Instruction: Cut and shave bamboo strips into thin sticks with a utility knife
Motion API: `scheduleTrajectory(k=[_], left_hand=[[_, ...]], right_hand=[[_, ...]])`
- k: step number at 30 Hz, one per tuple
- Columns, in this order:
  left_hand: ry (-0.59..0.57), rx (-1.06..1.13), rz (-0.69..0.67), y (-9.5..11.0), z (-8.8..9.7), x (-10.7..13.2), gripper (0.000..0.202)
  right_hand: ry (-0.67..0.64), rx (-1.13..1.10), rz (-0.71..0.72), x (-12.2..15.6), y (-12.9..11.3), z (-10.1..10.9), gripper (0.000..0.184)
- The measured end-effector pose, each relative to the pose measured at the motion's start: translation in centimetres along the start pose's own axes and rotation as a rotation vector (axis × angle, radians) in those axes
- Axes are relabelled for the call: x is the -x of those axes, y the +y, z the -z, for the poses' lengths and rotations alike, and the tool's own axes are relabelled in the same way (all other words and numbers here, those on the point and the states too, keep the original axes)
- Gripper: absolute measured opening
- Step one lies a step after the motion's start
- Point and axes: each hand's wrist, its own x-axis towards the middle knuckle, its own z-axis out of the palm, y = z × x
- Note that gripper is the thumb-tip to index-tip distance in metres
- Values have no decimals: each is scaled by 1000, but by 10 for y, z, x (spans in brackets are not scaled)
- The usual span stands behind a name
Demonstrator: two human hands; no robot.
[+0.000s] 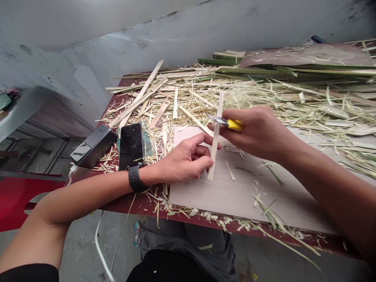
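Note:
My left hand (185,158), with a black band on the wrist, is closed round the lower part of a pale bamboo strip (217,113) that stands nearly upright on a light board (235,192). My right hand (258,131) is closed on a yellow-handled knife (227,123). Its metal blade touches the strip's right edge about halfway up. Both hands are over the near middle of the table.
Bamboo strips and shavings (264,94) cover the dark red table (138,203). Green bamboo lengths (279,72) lie at the back. A black phone (131,145) and a dark box (93,147) sit at the left edge. A grey wall (117,43) stands behind.

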Motion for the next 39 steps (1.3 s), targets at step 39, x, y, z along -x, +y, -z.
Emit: scheduleTrajectory(k=[39], left_hand=[[11, -83, -55, -5, -1, -2, 13]], right_hand=[[-85, -106, 14, 1, -4, -2, 51]])
